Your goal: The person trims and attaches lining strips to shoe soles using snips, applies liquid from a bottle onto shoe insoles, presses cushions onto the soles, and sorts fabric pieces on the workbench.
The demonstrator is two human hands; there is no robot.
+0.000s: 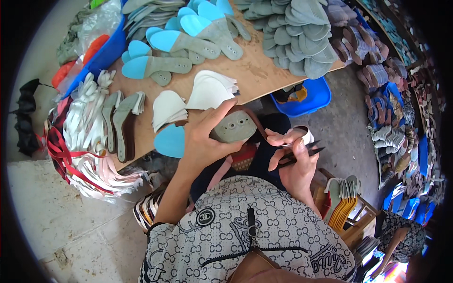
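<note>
My left hand grips an insole over the table's near edge. Its grey heel has small holes, and a brownish-pink edge shows around it. A light-blue toe end shows left of my hand, apparently part of this insole. Just right of the heel, my right hand is closed on a black tool with two pointed tips; whether it is tweezers or snips I cannot tell. A whitish curled strip shows by its fingers. Nearest beyond my left hand are stacked white insole-shaped pieces.
Blue-and-grey insoles and a grey insole pile cover the table. White strips hang at the left. A blue bin stands under the edge. Yellow-edged soles stand right; another person is lower right.
</note>
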